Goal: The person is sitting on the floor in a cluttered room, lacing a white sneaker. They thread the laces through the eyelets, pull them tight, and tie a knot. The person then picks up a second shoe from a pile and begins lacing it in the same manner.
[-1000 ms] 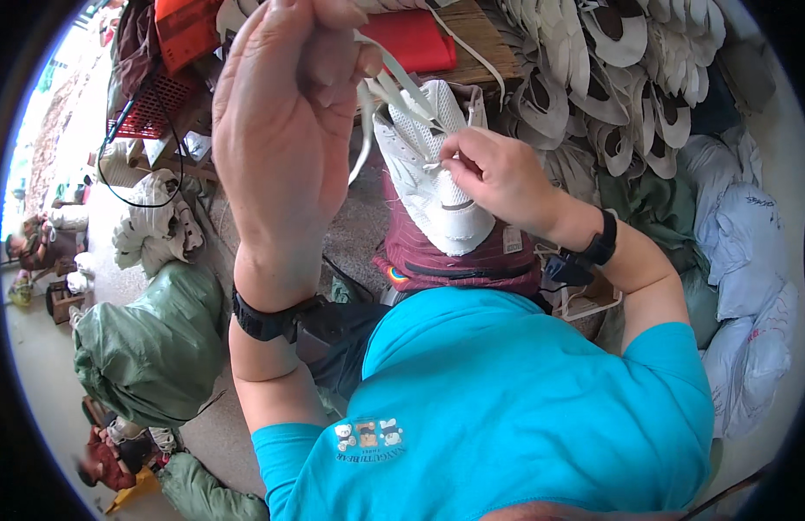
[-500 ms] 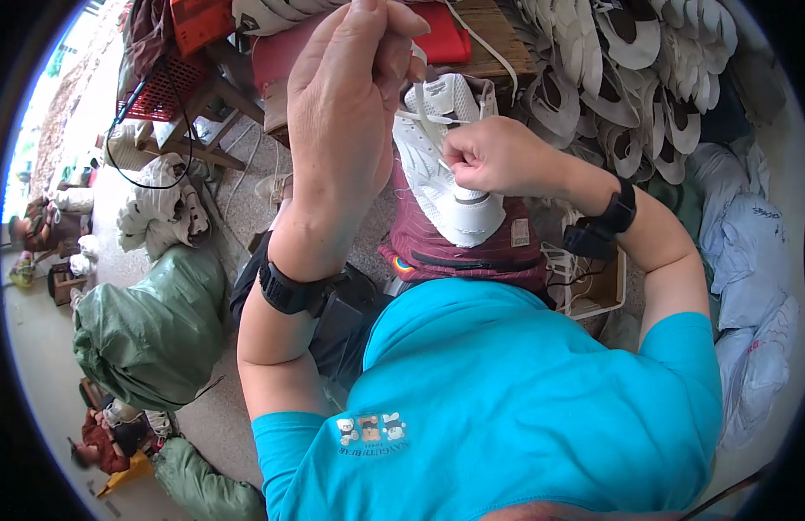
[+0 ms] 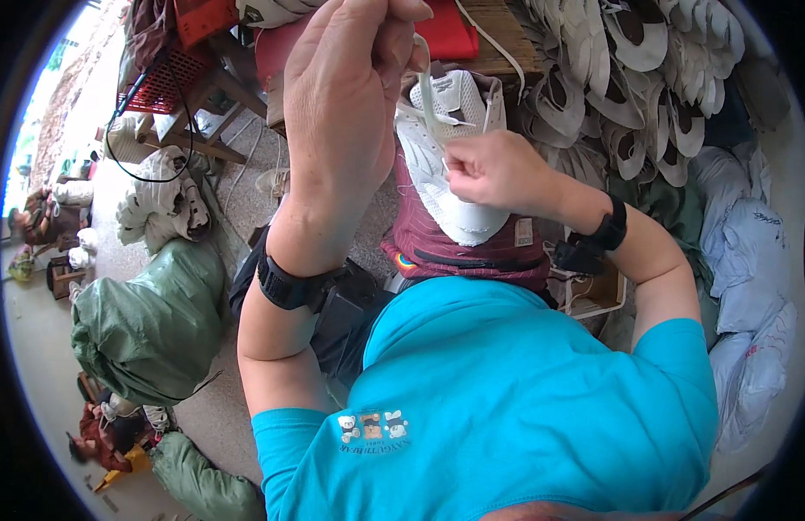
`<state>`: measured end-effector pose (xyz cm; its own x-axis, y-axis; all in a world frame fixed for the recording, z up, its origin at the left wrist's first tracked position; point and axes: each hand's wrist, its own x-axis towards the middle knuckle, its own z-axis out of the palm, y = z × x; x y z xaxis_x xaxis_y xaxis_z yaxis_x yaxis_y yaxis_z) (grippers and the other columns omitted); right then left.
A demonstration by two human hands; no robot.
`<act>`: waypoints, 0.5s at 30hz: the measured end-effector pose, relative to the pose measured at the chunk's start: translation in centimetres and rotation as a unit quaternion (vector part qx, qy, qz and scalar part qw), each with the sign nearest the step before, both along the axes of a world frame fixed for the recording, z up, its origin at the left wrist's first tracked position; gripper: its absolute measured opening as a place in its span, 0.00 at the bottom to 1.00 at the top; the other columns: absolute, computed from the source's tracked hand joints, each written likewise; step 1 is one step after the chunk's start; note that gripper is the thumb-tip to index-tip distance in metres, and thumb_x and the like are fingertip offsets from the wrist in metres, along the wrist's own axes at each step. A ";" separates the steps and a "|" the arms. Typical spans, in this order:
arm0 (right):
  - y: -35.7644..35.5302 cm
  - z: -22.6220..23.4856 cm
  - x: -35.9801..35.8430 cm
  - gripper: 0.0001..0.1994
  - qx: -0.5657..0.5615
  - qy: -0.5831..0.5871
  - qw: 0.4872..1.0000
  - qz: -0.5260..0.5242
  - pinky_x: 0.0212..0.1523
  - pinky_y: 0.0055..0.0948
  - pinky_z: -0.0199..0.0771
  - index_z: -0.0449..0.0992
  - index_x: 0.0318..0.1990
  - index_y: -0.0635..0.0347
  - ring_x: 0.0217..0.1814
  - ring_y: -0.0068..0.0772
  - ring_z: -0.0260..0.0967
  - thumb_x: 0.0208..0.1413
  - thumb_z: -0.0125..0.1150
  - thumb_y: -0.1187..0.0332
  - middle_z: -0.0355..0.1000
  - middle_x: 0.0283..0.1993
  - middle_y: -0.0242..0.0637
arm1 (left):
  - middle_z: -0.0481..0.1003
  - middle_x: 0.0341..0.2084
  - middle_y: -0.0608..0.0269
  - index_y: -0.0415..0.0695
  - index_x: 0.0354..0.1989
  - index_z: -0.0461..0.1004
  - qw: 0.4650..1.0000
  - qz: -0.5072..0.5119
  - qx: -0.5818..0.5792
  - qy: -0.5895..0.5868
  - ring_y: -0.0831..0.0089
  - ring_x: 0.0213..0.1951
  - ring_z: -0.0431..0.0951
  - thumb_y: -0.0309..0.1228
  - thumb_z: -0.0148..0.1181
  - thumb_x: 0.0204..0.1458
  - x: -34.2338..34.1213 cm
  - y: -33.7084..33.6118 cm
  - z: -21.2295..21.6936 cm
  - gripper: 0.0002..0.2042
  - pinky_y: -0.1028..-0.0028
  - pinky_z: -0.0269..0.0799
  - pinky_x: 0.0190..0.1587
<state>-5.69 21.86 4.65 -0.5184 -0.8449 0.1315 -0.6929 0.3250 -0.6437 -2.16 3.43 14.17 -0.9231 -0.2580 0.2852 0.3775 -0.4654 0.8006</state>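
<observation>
A white mesh sneaker (image 3: pixel 472 224) lies on the maroon striped cloth (image 3: pixel 402 213) over my lap, its toe toward me. My left hand (image 3: pixel 346 65) is raised over the sneaker's left side, its fingers closed on a white shoelace (image 3: pixel 427 91). From those fingers the lace curves down to the front of the shoe. My right hand (image 3: pixel 489 169) is a closed fist right over the lacing area, with the lace running to its fingertips. It covers part of the eyelets, so the exact grip there is hidden. Another lace end lies across the tongue (image 3: pixel 450 94).
A wooden bench (image 3: pixel 498 56) with a red cushion (image 3: pixel 450 30) stands just beyond the sneaker. Many shoe uppers (image 3: pixel 628 113) are heaped at the far right, above pale sacks (image 3: pixel 750 260). Green sacks (image 3: pixel 150 321) lie on the left floor. Another person (image 3: pixel 98 438) sits at the lower left.
My right hand has shifted slightly right and down over the shoe. The lace between my hands shows a longer, slacker curve. My left hand stays raised, moved only slightly.
</observation>
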 end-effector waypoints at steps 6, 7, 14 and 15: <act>-0.4 -1.5 1.0 0.10 -0.059 -0.061 0.988 -0.126 0.24 0.32 0.64 0.71 0.39 0.61 0.20 0.29 0.64 0.55 0.65 0.68 0.64 0.19 0.33 | 0.61 0.18 0.72 0.42 0.33 0.69 0.996 -0.043 0.069 0.046 0.82 0.21 0.59 0.35 0.42 0.69 1.1 -0.1 3.4 0.14 0.79 0.63 0.29; 0.0 -1.5 1.5 0.10 -0.068 -0.049 0.987 -0.141 0.24 0.31 0.64 0.71 0.40 0.61 0.20 0.28 0.64 0.56 0.65 0.67 0.64 0.19 0.33 | 0.61 0.18 0.71 0.43 0.32 0.69 0.991 -0.078 0.067 0.087 0.83 0.20 0.58 0.35 0.41 0.69 0.6 -0.4 3.9 0.15 0.80 0.63 0.27; 0.3 -0.4 1.7 0.11 -0.076 -0.096 0.987 -0.101 0.26 0.26 0.64 0.74 0.47 0.61 0.23 0.23 0.64 0.60 0.62 0.69 0.64 0.21 0.31 | 0.63 0.20 0.69 0.42 0.35 0.70 0.999 0.016 0.041 0.023 0.86 0.19 0.58 0.33 0.39 0.70 2.6 3.0 7.0 0.14 0.83 0.62 0.24; 0.2 0.5 1.3 0.10 -0.071 -0.113 0.989 -0.069 0.27 0.25 0.65 0.74 0.48 0.61 0.24 0.22 0.65 0.61 0.61 0.70 0.65 0.22 0.30 | 0.65 0.24 0.69 0.41 0.38 0.71 0.993 -0.096 0.029 0.069 0.83 0.24 0.61 0.33 0.40 0.69 2.0 0.2 5.5 0.13 0.78 0.65 0.35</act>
